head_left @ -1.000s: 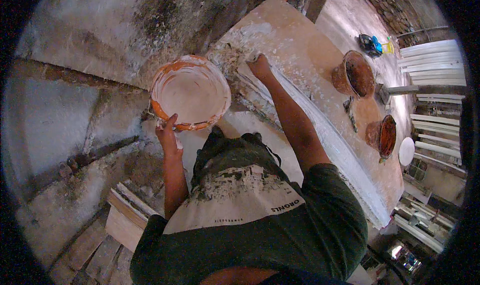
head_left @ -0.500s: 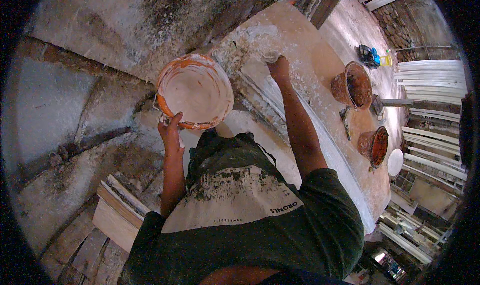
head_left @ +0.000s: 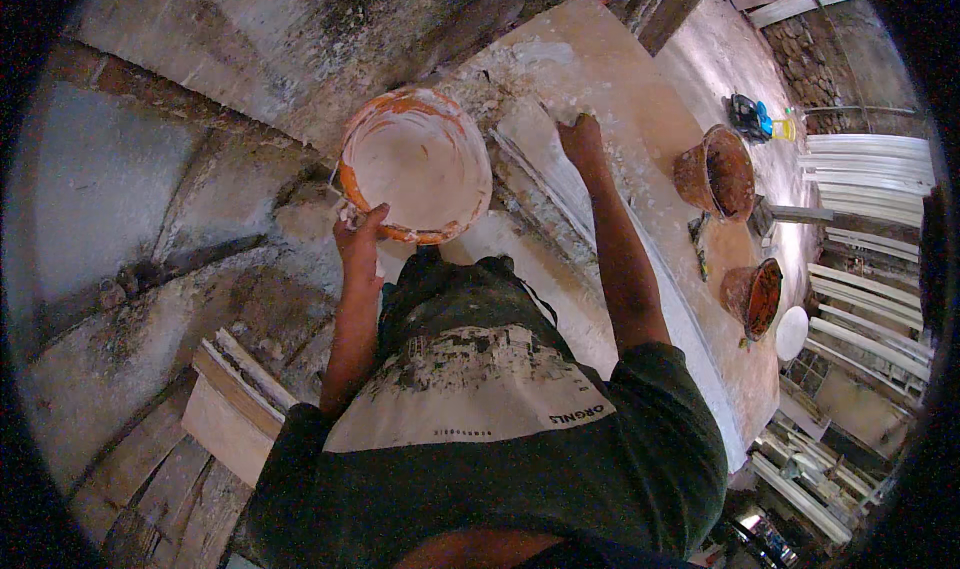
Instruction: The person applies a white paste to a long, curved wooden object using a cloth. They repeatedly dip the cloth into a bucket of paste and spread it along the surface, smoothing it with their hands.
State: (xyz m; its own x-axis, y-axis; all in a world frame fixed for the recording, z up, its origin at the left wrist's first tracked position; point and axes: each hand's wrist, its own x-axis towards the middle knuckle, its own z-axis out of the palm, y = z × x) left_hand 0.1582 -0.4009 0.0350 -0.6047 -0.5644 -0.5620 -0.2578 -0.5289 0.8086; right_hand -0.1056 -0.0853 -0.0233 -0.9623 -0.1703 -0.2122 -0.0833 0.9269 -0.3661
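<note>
My left hand (head_left: 361,231) grips the near-left rim of an orange bucket (head_left: 425,237), thumb over the edge. White, plaster-like mix (head_left: 415,174) fills much of the bucket, and its inner wall is streaked with it. At the far end of a long white strip (head_left: 655,279) on the work table (head_left: 640,79), my right hand (head_left: 582,144) is closed, close over the white-crusted surface. Whatever its fingers may hold is hidden. White residue and crumbs lie around that hand.
Two stained brown buckets (head_left: 715,174) (head_left: 752,297) stand on the table's right side. Stacked boards (head_left: 235,409) lie at the lower left. Long white strips (head_left: 865,169) are racked at the far right. A wooden post (head_left: 665,14) rises past the table's far corner.
The bucket and my left hand have shifted right and slightly up in the picture. My right hand has moved a little right. The whole view has shifted slightly too.
</note>
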